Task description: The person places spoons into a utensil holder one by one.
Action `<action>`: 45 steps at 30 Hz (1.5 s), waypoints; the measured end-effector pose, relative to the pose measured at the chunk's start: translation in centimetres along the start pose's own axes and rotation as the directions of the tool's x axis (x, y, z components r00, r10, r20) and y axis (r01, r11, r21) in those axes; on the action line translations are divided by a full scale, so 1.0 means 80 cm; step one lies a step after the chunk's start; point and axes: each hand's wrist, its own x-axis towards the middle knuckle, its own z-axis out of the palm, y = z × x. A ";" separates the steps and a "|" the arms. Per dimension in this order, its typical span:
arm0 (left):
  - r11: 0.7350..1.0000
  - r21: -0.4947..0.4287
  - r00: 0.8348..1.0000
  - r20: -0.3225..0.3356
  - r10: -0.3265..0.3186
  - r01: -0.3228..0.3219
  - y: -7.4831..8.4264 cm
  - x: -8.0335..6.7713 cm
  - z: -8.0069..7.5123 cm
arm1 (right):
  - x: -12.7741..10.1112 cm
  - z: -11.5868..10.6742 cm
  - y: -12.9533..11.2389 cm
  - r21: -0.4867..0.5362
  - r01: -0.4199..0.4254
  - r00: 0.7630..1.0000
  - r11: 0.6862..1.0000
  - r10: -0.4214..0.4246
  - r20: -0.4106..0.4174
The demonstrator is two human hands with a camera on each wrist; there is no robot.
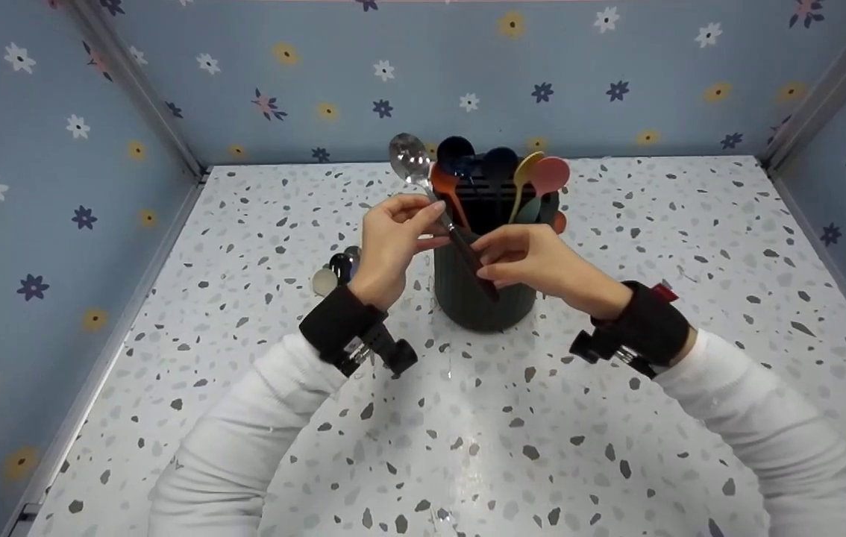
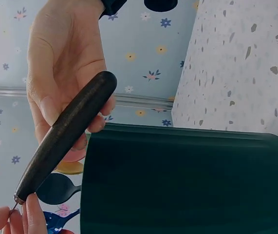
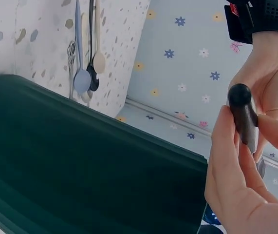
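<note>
Dark holder [image 1: 483,298] of coloured spoons [image 1: 535,179] just behind my hands, loose spoons [image 1: 337,270] beside my left wrist, left hand [image 1: 391,242] and right hand [image 1: 531,261] both pinching one dark-handled metal spoon [image 1: 438,205], bowl tilted up.

no readable text, labels or numbers

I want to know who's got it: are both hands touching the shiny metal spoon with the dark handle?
Touching. In the head view the left hand pinches the shiny metal spoon with the dark handle near its neck, and the right hand holds the handle lower down.
</note>
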 end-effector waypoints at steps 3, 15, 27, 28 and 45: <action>1.000 -0.019 1.000 -0.004 0.019 -0.019 0.006 0.004 0.003 | 0.004 -0.004 -0.005 -0.020 0.019 1.000 1.000 -0.019 -0.023; 0.995 -0.026 0.995 -0.004 0.096 -0.096 0.033 0.019 0.016 | 0.021 -0.014 -0.025 -0.019 0.064 0.991 0.998 -0.066 -0.120; 0.988 -0.074 0.991 0.003 0.134 -0.133 0.037 0.038 0.024 | 0.039 -0.016 -0.029 -0.171 0.075 0.967 0.982 -0.114 -0.227; 0.988 -0.076 0.991 -0.002 0.135 -0.134 0.036 0.039 0.024 | 0.041 -0.016 -0.029 -0.177 0.077 0.964 0.981 -0.118 -0.236; 0.977 0.063 0.978 -0.025 0.205 -0.204 0.015 0.054 0.012 | 0.043 -0.014 -0.024 -0.102 0.175 0.926 0.979 -0.199 -0.321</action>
